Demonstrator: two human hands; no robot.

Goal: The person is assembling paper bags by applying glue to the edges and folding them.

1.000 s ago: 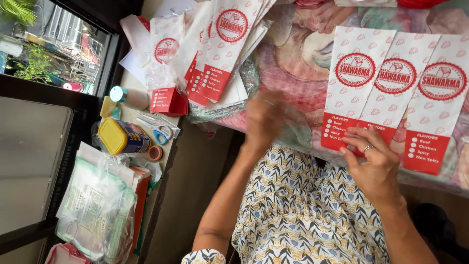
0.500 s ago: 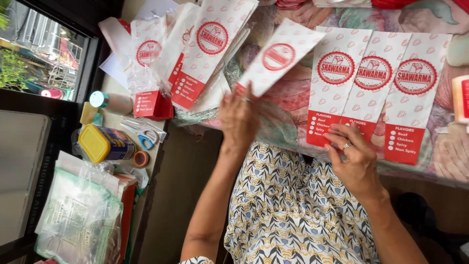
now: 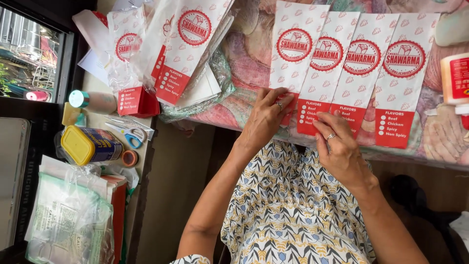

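Several white paper bags with red round marks and red bottoms lie side by side, overlapping, on a floral tablecloth (image 3: 244,58). My left hand (image 3: 266,117) grips the lower end of the leftmost bag (image 3: 298,49), fingers on top of its red bottom. My right hand (image 3: 339,146) rests with its fingertips on the red bottom of the second bag (image 3: 326,68), at the table's near edge. Two more bags, the third (image 3: 362,63) and the fourth (image 3: 400,78), lie to the right, untouched.
A loose pile of the same bags (image 3: 185,44) lies at the table's left. A side shelf holds scissors (image 3: 128,134), a yellow-lidded jar (image 3: 85,145), a tape roll (image 3: 130,158) and a plastic-wrapped packet (image 3: 68,220). A white bottle with a red label (image 3: 454,78) stands at far right.
My left hand took a bag from the left pile, carried it right and laid it at the left end of the row. My right hand stayed on the row's lower edge.
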